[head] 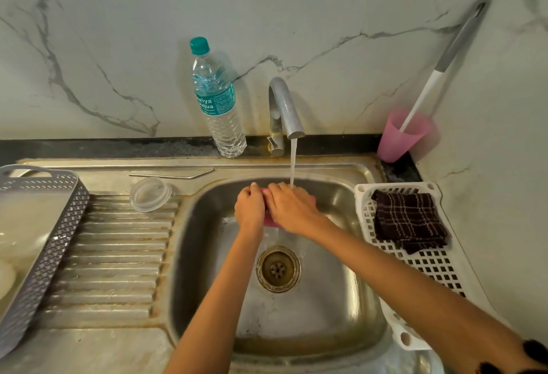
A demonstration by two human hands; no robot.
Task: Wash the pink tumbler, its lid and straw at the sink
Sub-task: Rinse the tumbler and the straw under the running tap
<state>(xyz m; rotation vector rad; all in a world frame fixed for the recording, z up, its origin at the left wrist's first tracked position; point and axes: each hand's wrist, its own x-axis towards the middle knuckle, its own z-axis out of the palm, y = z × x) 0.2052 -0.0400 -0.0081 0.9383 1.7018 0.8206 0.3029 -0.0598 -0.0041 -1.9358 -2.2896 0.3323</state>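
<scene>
Over the steel sink (341,299), under the running tap (286,109), both hands hold the pink tumbler (271,221); only slivers of pink show between and below them. My left hand (250,209) grips its left side with curled fingers. My right hand (292,207) wraps over its top and right side, and the water stream lands by its knuckles. The clear lid (151,194) lies on the drainboard left of the basin. The metal straw (172,175) lies along the ledge behind the lid.
A water bottle (218,100) stands left of the tap. A pink cup (401,136) with a brush (439,74) stands in the right corner. A white basket (427,267) holds a dark checked cloth (409,219) on the right. A grey basket (38,255) sits on the left.
</scene>
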